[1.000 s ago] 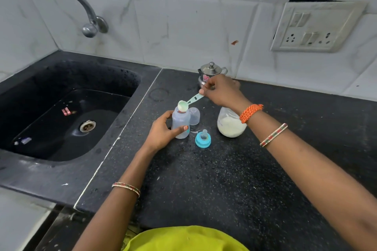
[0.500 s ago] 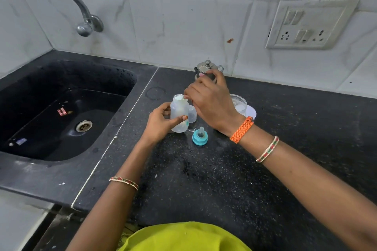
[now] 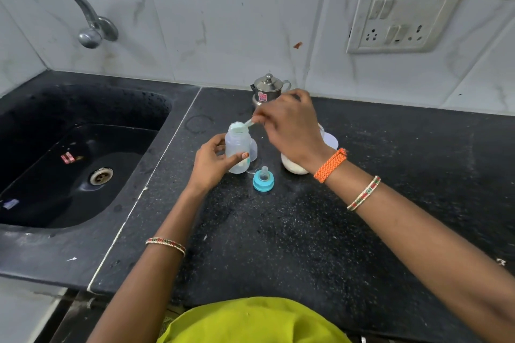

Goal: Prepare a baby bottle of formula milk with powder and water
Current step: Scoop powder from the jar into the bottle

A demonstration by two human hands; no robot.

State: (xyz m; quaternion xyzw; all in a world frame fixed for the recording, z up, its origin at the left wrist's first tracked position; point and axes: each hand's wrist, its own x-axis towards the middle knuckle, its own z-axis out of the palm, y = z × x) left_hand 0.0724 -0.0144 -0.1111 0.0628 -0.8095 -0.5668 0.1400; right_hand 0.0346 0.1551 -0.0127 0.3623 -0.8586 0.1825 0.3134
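The left hand (image 3: 211,160) has its grip curled round the lower half of the clear baby bottle (image 3: 237,147), thumb across the front and fingers behind, holding it upright on the black counter (image 3: 306,245) near the centre of the frame. The right hand (image 3: 292,128) pinches the handle of a pale green scoop (image 3: 245,124), whose bowl sits at the bottle's open mouth; whether powder is leaving it cannot be told. Just behind the bottle, touching or almost touching it, stands a small clear cap (image 3: 253,150). Below and right of the bottle the blue teat ring (image 3: 263,179) lies on the counter, nipple up, apart from the bottle. Under the right wrist is a clear jar of white powder (image 3: 294,167), mostly hidden by the hand, with a white lid (image 3: 331,140) beside it to the right. Above the hands, against the tiled wall, stands a small steel pot (image 3: 269,89) with a lid and a knob. The black sink (image 3: 83,153) fills the left of the frame, a tap (image 3: 69,0) over it at upper left, and a switch plate (image 3: 404,17) at upper right.
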